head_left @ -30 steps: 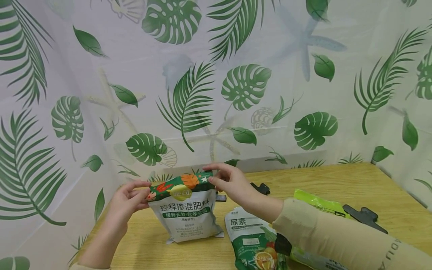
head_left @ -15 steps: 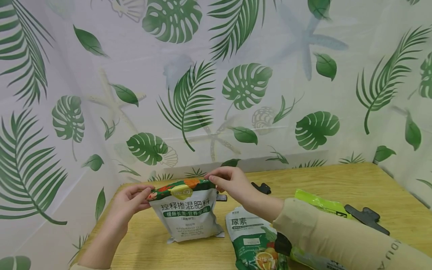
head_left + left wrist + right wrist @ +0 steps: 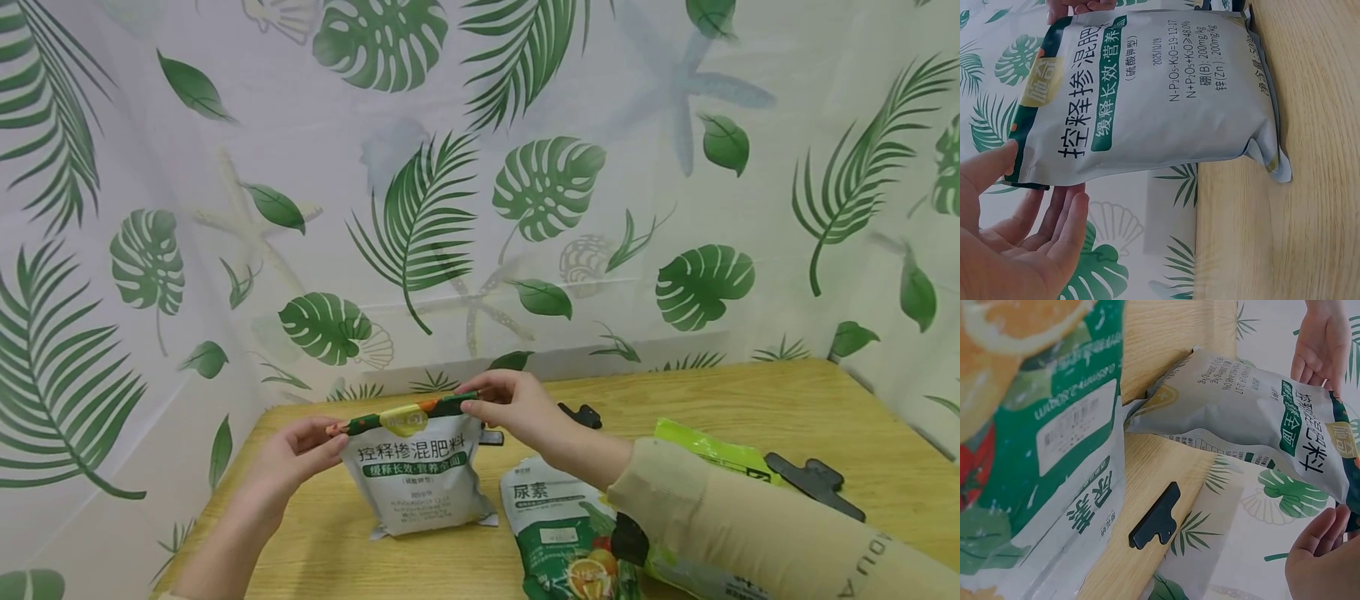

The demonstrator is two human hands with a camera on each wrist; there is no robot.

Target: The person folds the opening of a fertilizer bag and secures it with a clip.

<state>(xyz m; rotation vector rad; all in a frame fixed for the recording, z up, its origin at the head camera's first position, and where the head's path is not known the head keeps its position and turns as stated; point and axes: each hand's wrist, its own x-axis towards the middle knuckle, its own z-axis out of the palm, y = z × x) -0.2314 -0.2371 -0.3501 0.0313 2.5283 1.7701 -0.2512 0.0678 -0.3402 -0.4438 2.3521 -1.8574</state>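
Bag [image 3: 422, 487] upright below left grip [image 3: 294, 458], right grip [image 3: 519, 410]; each pinching one end of folded top [image 3: 405, 420].

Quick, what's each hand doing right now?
Left hand: closed, holding the white bag at one top corner.
Right hand: closed, holding that bag at its other top corner.

I have the white fertilizer bag [image 3: 420, 483] upright on the tabletop [image 3: 315, 550], toward seven o'clock in my head view. It is plump, with black Chinese characters above a green band and a yellow emblem near the top. Its green top edge is folded to a narrow strip, pinched at ten o'clock by my left hand [image 3: 296, 454], at two by my right hand [image 3: 517, 412].
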